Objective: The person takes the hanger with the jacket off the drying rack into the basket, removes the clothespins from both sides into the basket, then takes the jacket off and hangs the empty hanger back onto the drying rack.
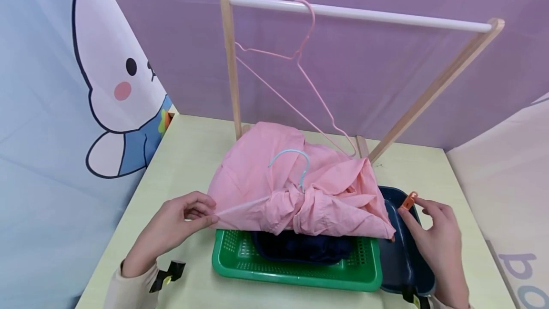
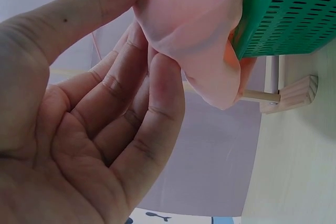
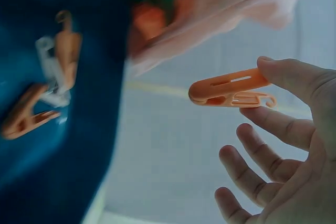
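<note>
A pink garment (image 1: 274, 156), likely a shirt, lies bunched over a light-blue hanger, whose hook (image 1: 296, 151) sticks up at its middle. At the garment's left end, my left hand (image 1: 182, 218) pinches the edge between thumb and fingers; the left wrist view shows the pink cloth (image 2: 189, 30) at the fingertips. My right hand (image 1: 442, 235) pinches an orange clothespin (image 3: 231, 87) by its handle end between thumb and index finger, the other fingers spread. That clothespin is right of the garment, apart from it, above a dark blue tray (image 1: 399, 247).
Under the garment stands a green basket (image 1: 296, 278) with dark navy cloth (image 1: 309, 248) in it. More clothespins (image 3: 68, 59), orange and whitish, lie in the blue tray. Behind stands a rack with a white rail (image 1: 364, 12) and a hanging pink hanger (image 1: 319, 94).
</note>
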Demonstrator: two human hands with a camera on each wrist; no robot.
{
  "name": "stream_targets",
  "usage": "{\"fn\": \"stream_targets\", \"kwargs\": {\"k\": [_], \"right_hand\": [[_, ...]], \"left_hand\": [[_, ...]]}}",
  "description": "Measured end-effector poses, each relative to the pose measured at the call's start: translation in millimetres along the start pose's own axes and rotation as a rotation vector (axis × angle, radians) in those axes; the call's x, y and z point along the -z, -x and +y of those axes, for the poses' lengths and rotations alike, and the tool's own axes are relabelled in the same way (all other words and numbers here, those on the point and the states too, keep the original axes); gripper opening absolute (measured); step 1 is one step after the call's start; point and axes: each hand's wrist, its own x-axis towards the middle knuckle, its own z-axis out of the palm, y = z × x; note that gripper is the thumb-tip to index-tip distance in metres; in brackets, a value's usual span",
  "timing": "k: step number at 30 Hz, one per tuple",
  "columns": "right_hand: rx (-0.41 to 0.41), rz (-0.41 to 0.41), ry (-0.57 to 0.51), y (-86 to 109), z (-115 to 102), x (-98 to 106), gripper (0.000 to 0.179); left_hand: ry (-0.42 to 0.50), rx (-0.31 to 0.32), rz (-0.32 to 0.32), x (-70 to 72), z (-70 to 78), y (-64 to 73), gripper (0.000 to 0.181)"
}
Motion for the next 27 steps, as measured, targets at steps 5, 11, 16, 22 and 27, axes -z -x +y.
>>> {"fn": "stream_targets", "kwargs": {"k": [5, 11, 16, 22, 27], "right_hand": [[-0.043, -0.03, 0.023, 5.2, 22, -7, 0.041], [-0.076, -0.029, 0.02, 8.4, 37, -12, 0.04], [-0.078, -0.024, 0.006, 8.6, 39, -10, 0.036], [-0.021, -0.007, 0.007, 7.6, 22, -4, 0.033], [0.181, -0.02, -0.092, 6.9, -11, 1, 0.03]], "left_hand": [[0.003, 0.003, 0.0, -0.2, -0.4, 0.3, 0.021], [-0.003, -0.005, -0.002, 0.4, -0.2, 0.3, 0.021], [-0.001, -0.009, -0.005, 1.0, 0.7, 0.5, 0.02], [-0.003, -0.014, -0.005, 1.2, 1.5, 0.9, 0.02], [-0.009, -0.021, -0.001, 1.2, 1.5, 0.9, 0.019]]}}
